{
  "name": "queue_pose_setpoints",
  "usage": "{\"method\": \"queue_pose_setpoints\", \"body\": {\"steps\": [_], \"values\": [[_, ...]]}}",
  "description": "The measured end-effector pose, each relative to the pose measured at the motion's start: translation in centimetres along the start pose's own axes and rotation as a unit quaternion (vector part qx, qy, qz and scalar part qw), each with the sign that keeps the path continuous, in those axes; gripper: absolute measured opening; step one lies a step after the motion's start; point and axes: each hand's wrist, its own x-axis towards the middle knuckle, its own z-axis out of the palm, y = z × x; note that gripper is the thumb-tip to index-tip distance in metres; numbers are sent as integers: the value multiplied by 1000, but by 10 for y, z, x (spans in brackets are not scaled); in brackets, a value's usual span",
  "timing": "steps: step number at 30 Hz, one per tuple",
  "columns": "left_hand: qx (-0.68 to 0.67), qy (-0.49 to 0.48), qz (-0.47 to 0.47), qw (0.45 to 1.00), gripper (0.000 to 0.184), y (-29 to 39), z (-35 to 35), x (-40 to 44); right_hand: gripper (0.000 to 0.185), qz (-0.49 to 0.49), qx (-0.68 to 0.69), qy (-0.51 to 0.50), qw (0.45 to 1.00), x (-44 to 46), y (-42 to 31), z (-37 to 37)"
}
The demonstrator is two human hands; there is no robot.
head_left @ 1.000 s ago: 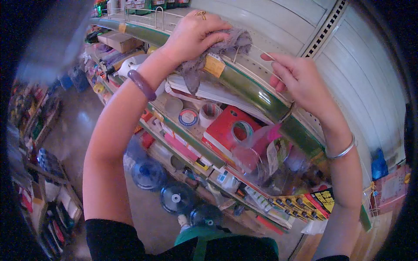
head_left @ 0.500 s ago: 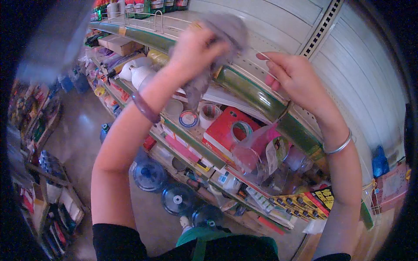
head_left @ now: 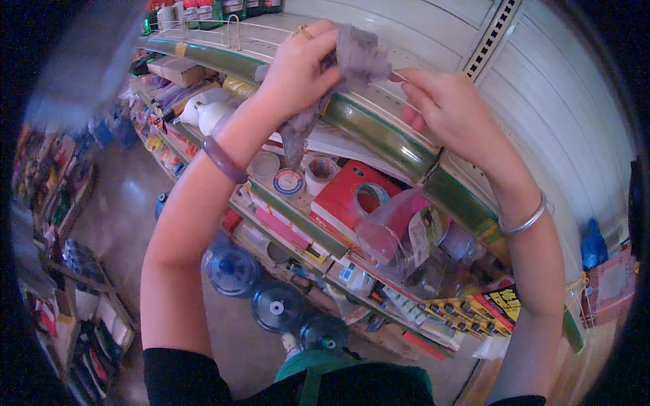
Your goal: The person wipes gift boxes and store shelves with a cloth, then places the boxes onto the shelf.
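Note:
My left hand [head_left: 298,71] is closed on a crumpled grey cloth [head_left: 362,59], slightly blurred, above the upper shelf [head_left: 382,139]. One end of the cloth hangs down below the wrist. To the right, my right hand [head_left: 450,111] pinches a thin pale wire [head_left: 401,76] between thumb and fingers; it looks like the shelf's front guard, though most of it is hidden. The cloth is close to my right fingertips.
Below are tape rolls [head_left: 288,181], a red box [head_left: 352,196] and clear plastic packaging [head_left: 399,237]. Large blue water jugs [head_left: 277,306] stand on the floor. Bottles [head_left: 233,8] line the shelf's far end, behind a wire guard [head_left: 234,30].
The cloth in my left hand has shifted slightly and bunched differently beside the wire. My right hand keeps its pinch, and the view has moved a little.

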Motion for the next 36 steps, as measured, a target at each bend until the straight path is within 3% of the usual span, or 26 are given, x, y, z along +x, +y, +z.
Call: {"method": "queue_pose_setpoints", "body": {"steps": [7, 10, 13, 17, 20, 23, 26, 27, 29, 32, 33, 34, 35, 36], "values": [[41, -5, -23, 999, 20, -16, 4, -2, 28, 9, 10, 6, 1000, -1, 3, 2], [-46, 20, -82, 995, 19, -16, 8, -3, 28, 9, 19, 2, 1000, 0, 3, 2], [2, 33, 49, 998, 18, -5, 1, 0, 29, 13, 9, -5, 1000, 0, 1, 1], [3, -7, -6, 1000, 15, -12, 0, 3, 29, 9, 21, 4, 1000, -1, 1, 2], [-12, 48, -49, 998, 13, -19, 9, 0, 29, 20, 24, 6, 999, 0, 1, 2], [13, -4, -161, 987, 23, -13, 8, -2, 29, 33, 26, -1, 999, 1, 0, 2], [65, 72, -324, 941, 25, -66, -5, 1, 28, 31, 56, 8, 998, -1, -2, 2], [26, 158, -362, 918, 30, -73, -17, 7, 27, 27, 70, 15, 997, -1, -3, 2], [93, 171, -352, 916, 31, -73, -45, 8, 26, 23, 73, 15, 997, -1, -2, 2], [26, 147, -297, 943, 30, -54, -37, -6, 28, 17, 62, -3, 998, 1, -2, 1], [66, 64, -246, 965, 28, -30, -27, -8, 30, 15, 55, -14, 998, 1, -2, 1], [3, 84, -192, 978, 20, -7, -10, -9, 30, 22, 49, -20, 998, 2, -1, 1], [135, 68, 33, 988, 22, -8, 3, -9, 30, 29, 42, -27, 998, 3, 0, 1], [174, 77, 38, 981, 21, -2, 12, -9, 30, 35, 35, -36, 998, 4, 1, 1]]}}
